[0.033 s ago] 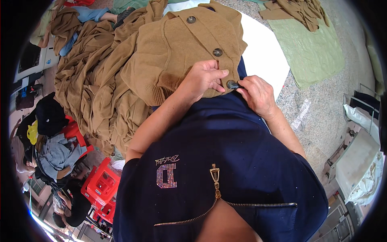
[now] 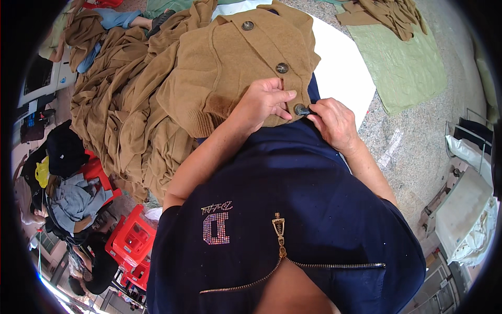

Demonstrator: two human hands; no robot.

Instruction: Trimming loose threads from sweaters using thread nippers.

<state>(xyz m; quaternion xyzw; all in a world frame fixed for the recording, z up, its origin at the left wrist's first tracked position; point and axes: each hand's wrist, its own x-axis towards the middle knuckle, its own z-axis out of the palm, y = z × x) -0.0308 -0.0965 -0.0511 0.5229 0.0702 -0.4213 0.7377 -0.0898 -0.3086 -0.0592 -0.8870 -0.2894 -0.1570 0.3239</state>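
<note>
Brown cardigan lies over the person's navy clothing, a white surface showing past its right edge; nothing has visibly shifted since the picture just before, so the work at its lowest button stands where it was. The right hand has a narrow grip, pinching a small dark piece at that button. The left hand curls on the button band; whether it pinches cloth, I cannot tell

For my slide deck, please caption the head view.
Left hand on a brown knit garment, right hand at its lowest visible button, beside heaped brown clothing.
</note>
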